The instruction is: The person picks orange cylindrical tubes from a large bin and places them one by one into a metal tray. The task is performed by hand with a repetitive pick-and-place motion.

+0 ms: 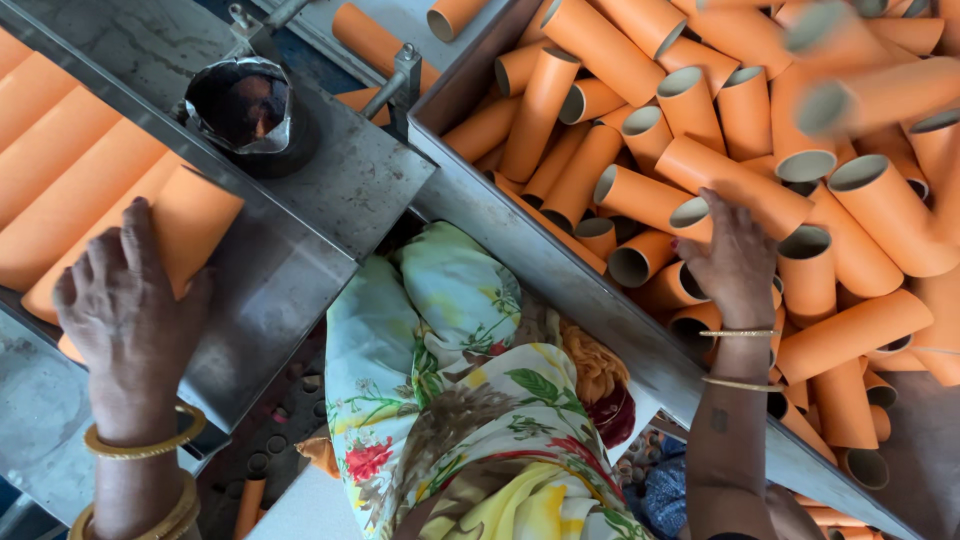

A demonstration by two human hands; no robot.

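A floral garment (470, 400) in cream, green, yellow and red fills the lower middle of the view, lying over the person's lap between two metal surfaces. On either side of it a forearm reaches forward, each wrist ringed with gold bangles (145, 445).

The left hand (128, 315) rests palm down on the near end of an orange tube (190, 225), fingers spread wide and flat across it rather than closed round it. This tube lies at the near edge of a sloping metal tray (320, 200), beside a row of long orange tubes (60, 170) laid side by side and running toward the tray's far left corner. On the tray's raised steel ledge, near its far edge, stands a dark cup lined with crumpled foil (245, 105); just beyond it is a small metal bracket with a rod (400, 80).

The right hand (735, 262) reaches into a metal bin (560, 270), just inside its near wall. Its fingers curl downward onto the open ends of the short orange tubes (700, 160) heaped there; whether they grip one cannot be told, since the fingertips are hidden among the tubes. The heap fills the bin to its far and right edges, tubes lying at all angles, many showing grey hollow mouths. Near the top right corner a few tubes (860, 95) are blurred.
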